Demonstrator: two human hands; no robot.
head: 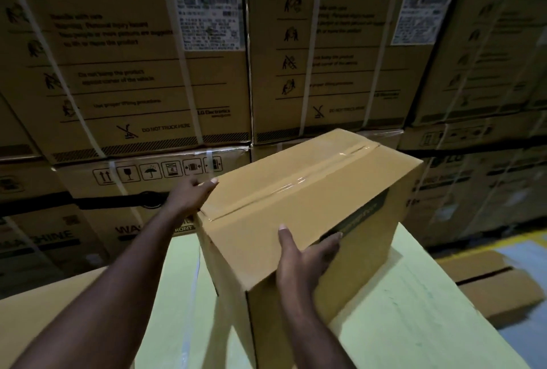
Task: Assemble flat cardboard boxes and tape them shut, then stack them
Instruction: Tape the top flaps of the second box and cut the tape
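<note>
We hold taped box [299, 206] tilted over pale worktop [414, 294]; left hand [192, 195] flat on far edge, right hand [305, 253] wrapped round near corner; seems light, stiff, tape slick; we grip corners

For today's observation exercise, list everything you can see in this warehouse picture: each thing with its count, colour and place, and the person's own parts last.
Taped box: one, brown, centre, held tilted above the pale surface.
Clear tape: one strip, glossy, along the box's top seam.
Pale surface: one, yellowish, under the box, bottom centre.
Large printed cartons: many, exact count unclear, brown with black caution print, stacked as a wall behind.
White straps: several, running down the cartons.
Paper labels: two, white, on the upper cartons.
Flat cardboard: brown, on the floor at lower right; count unclear.
Left hand: one, on the box's far left edge.
Right hand: one, on the box's near right side.
</note>
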